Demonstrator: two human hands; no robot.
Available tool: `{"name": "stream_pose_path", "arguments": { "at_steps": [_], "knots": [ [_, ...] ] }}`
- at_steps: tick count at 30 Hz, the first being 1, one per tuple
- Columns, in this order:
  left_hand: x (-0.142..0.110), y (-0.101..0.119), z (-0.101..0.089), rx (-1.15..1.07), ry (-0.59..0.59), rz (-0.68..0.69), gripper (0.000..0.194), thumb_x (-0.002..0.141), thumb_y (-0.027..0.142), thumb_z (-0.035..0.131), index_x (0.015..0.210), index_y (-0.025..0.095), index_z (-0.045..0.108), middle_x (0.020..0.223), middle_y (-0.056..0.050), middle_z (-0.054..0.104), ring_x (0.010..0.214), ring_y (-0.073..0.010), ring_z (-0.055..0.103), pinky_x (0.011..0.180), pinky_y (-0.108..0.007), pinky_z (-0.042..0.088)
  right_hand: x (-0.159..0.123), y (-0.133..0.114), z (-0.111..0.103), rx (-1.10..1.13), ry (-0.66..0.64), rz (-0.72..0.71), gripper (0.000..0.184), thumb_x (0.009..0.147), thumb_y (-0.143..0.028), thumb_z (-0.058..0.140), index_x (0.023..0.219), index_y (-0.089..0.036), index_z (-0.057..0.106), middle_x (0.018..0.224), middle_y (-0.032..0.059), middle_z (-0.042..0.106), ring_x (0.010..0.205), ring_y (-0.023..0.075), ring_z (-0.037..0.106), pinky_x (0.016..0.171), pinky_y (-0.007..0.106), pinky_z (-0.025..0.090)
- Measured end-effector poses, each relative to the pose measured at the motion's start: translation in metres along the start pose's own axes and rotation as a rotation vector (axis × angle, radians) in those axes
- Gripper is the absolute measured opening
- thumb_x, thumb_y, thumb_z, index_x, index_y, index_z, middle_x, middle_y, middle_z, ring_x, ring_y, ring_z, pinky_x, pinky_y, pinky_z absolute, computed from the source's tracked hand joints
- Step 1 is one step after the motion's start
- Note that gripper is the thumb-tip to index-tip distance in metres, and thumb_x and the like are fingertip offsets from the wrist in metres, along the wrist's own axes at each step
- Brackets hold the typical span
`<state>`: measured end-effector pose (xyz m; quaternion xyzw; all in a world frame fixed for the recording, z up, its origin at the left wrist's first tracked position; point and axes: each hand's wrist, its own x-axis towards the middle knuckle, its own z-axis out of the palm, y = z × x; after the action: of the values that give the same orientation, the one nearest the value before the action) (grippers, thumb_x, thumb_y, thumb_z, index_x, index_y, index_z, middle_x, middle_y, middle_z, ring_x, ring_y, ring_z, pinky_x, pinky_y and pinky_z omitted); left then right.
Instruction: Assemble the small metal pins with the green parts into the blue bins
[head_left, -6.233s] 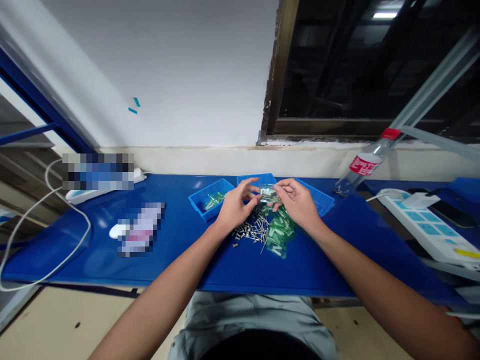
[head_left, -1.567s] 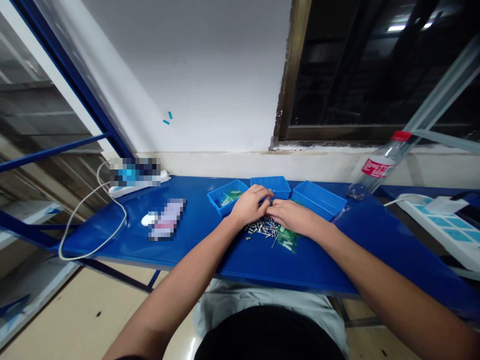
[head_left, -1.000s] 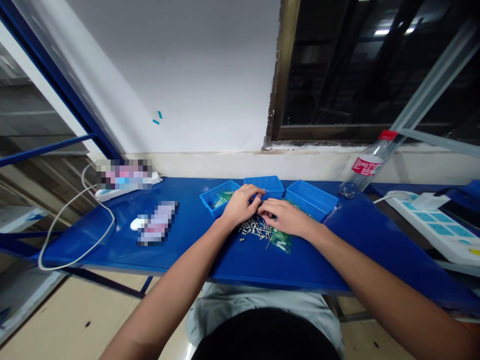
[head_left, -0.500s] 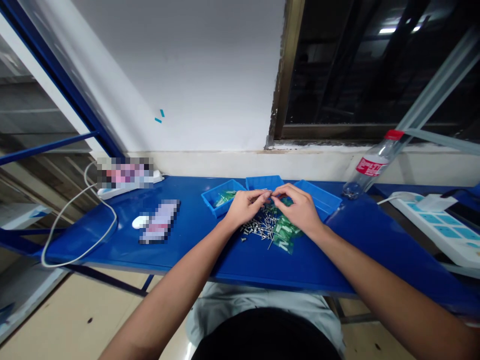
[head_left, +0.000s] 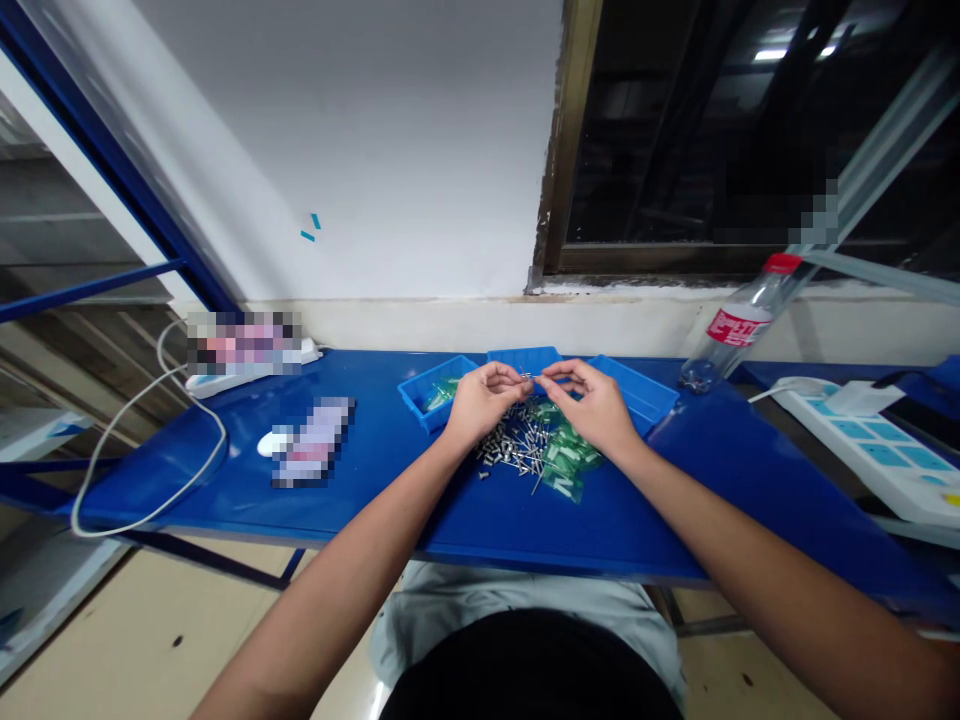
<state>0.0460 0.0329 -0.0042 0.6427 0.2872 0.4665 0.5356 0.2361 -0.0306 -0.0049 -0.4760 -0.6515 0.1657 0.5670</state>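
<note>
Metal fasteners (head_left: 517,447) lie heaped loose on the blue table (head_left: 525,535), below and between the hands. At far left, a white power strip (head_left: 240,381); nearer, a white oval object (head_left: 272,443) beside a blurred-out item. Next, a blue bin (head_left: 413,411) contains green packets. Left hand (head_left: 486,402): fingers curled, thumb close to the fingertips; grip cannot be confirmed, though silver pieces show there. Right hand (head_left: 589,402): fingers bent towards the thumb, contents undeterminable. Green bags (head_left: 570,455) lie beneath it, touching the heap. Further right, a red-capped bottle (head_left: 739,328).
</note>
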Motion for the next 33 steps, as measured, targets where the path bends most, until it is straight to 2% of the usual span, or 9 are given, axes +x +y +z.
{"name": "stream_pose_path", "arguments": {
  "at_steps": [5, 9, 12, 17, 20, 23, 27, 29, 33],
  "knots": [
    [-0.005, 0.004, 0.004, 0.146, -0.034, 0.094, 0.028, 0.077, 0.024, 0.084, 0.087, 0.015, 0.059, 0.091, -0.007, 0.077, 0.079, -0.0146, 0.075, 0.079, -0.030, 0.062, 0.004, 0.005, 0.001, 0.142, -0.012, 0.076, 0.033, 0.084, -0.040, 0.079, 0.108, -0.020, 0.068, 0.103, 0.0096, 0.076, 0.095, 0.0232, 0.073, 0.082, 0.039, 0.063],
    [-0.008, 0.005, 0.004, 0.231, -0.106, 0.122, 0.020, 0.079, 0.015, 0.077, 0.089, 0.015, 0.061, 0.087, -0.006, 0.076, 0.080, -0.0156, 0.075, 0.079, -0.030, 0.061, 0.004, 0.004, 0.002, 0.173, -0.080, 0.103, 0.027, 0.084, -0.033, 0.076, 0.106, -0.019, 0.067, 0.095, 0.0068, 0.073, 0.090, 0.0202, 0.071, 0.077, 0.034, 0.060],
    [-0.007, 0.005, 0.002, 0.261, -0.113, 0.140, 0.019, 0.080, 0.017, 0.078, 0.092, 0.015, 0.064, 0.090, -0.007, 0.077, 0.082, -0.0157, 0.074, 0.081, -0.031, 0.061, 0.004, 0.004, 0.002, 0.179, -0.084, 0.100, 0.027, 0.083, -0.028, 0.072, 0.108, -0.019, 0.066, 0.092, 0.0048, 0.070, 0.086, 0.0181, 0.069, 0.073, 0.031, 0.058],
    [0.000, 0.004, 0.000, 0.090, -0.090, 0.112, 0.030, 0.081, 0.032, 0.084, 0.098, 0.014, 0.067, 0.096, -0.009, 0.077, 0.089, -0.0172, 0.075, 0.088, -0.034, 0.060, 0.002, 0.002, 0.000, 0.157, -0.146, 0.089, 0.035, 0.087, -0.027, 0.066, 0.121, -0.019, 0.064, 0.091, 0.0032, 0.070, 0.083, 0.0177, 0.068, 0.073, 0.031, 0.059],
    [0.003, 0.004, 0.000, -0.060, -0.131, 0.046, 0.045, 0.079, 0.033, 0.087, 0.112, 0.014, 0.064, 0.099, -0.010, 0.079, 0.091, -0.0191, 0.077, 0.092, -0.038, 0.060, 0.001, -0.002, -0.001, 0.093, -0.181, 0.056, 0.044, 0.090, -0.028, 0.065, 0.133, -0.020, 0.063, 0.095, 0.0040, 0.073, 0.083, 0.0182, 0.071, 0.077, 0.033, 0.060],
    [0.003, 0.006, -0.001, -0.083, -0.143, 0.027, 0.054, 0.078, 0.033, 0.088, 0.121, 0.016, 0.062, 0.102, -0.011, 0.080, 0.092, -0.0198, 0.077, 0.090, -0.037, 0.060, 0.000, -0.006, -0.004, -0.018, -0.183, 0.012, 0.047, 0.092, -0.027, 0.063, 0.139, -0.024, 0.062, 0.095, 0.0026, 0.075, 0.080, 0.0180, 0.072, 0.077, 0.034, 0.061],
    [-0.002, 0.011, -0.001, 0.077, -0.176, -0.009, 0.052, 0.086, 0.044, 0.081, 0.126, 0.015, 0.066, 0.086, -0.007, 0.079, 0.068, -0.0136, 0.071, 0.067, -0.026, 0.057, -0.001, -0.007, -0.006, -0.115, -0.135, -0.023, 0.030, 0.094, -0.027, 0.061, 0.123, -0.024, 0.069, 0.092, 0.0030, 0.078, 0.081, 0.0203, 0.075, 0.079, 0.036, 0.062],
    [-0.004, 0.011, 0.000, 0.113, -0.214, -0.042, 0.052, 0.090, 0.048, 0.075, 0.128, 0.013, 0.067, 0.084, -0.008, 0.079, 0.063, -0.0133, 0.069, 0.060, -0.025, 0.054, -0.001, -0.007, -0.006, -0.130, -0.115, -0.027, 0.021, 0.095, -0.028, 0.061, 0.115, -0.023, 0.069, 0.096, 0.0042, 0.079, 0.086, 0.0224, 0.077, 0.081, 0.037, 0.063],
    [-0.003, 0.008, 0.000, 0.134, -0.223, -0.005, 0.046, 0.091, 0.046, 0.074, 0.123, 0.013, 0.073, 0.096, -0.011, 0.081, 0.081, -0.0195, 0.076, 0.077, -0.031, 0.060, -0.002, -0.007, -0.005, -0.182, -0.149, -0.108, 0.011, 0.096, -0.027, 0.063, 0.101, -0.024, 0.072, 0.103, 0.0057, 0.077, 0.091, 0.0231, 0.075, 0.082, 0.038, 0.062]
  ]
}}
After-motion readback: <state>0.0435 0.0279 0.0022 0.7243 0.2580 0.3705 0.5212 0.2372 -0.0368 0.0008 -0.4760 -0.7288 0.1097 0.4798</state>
